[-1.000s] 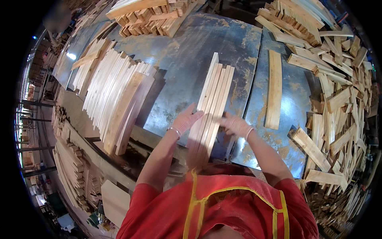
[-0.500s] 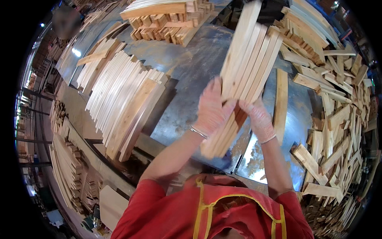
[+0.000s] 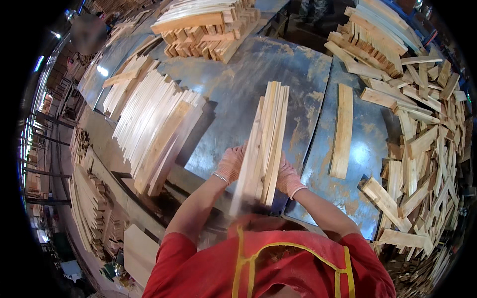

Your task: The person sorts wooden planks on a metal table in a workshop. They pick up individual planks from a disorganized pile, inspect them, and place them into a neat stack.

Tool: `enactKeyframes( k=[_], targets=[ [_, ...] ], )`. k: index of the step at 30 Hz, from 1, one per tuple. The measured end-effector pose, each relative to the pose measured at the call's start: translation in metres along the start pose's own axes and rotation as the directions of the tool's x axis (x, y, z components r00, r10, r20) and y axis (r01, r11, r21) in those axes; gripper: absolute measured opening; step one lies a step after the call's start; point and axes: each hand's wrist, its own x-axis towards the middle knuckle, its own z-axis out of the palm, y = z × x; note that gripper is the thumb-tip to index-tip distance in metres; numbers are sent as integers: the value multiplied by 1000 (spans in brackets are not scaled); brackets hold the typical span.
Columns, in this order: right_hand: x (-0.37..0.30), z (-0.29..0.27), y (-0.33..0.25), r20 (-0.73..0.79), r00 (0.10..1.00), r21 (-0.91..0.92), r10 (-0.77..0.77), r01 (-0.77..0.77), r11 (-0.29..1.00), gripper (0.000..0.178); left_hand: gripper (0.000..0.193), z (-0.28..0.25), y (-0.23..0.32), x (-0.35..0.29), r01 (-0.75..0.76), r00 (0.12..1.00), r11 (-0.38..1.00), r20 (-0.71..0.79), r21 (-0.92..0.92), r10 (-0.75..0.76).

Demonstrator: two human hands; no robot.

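Observation:
Both of my gloved hands grip a bundle of several pale wooden slats (image 3: 266, 134), pressed together on edge over the blue-grey metal table (image 3: 233, 89). My left hand (image 3: 230, 163) clamps the bundle's left side near its close end. My right hand (image 3: 287, 178) clamps the right side. The bundle runs away from me and its near end hangs over the table's front edge, close to my red shirt.
A fanned row of pale slats (image 3: 154, 124) lies left of the bundle. A single plank (image 3: 343, 130) lies to the right. A loose heap of offcuts (image 3: 422, 149) fills the right side. Stacked wood (image 3: 208, 25) sits at the back, more boards (image 3: 94, 208) below left.
The bundle, raised and tilted right half a second ago, has come back down toward the table and straightened. Both hands stayed clamped on it and slid toward its near end.

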Motion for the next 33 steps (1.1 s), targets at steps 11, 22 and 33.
enactKeyframes(
  k=[11,22,33],
  targets=[
    [36,-28,25,230,939,813,256,-330,480,63,42,13,-1,-41,502,854,235,434,-832,-289],
    [93,67,-126,149,986,655,76,-157,739,99,48,-43,-89,-110,584,811,613,373,-532,-450],
    [243,-14,-203,349,866,691,-360,22,723,31,69,-43,-173,-148,389,898,910,-162,-142,-409]
  ],
)
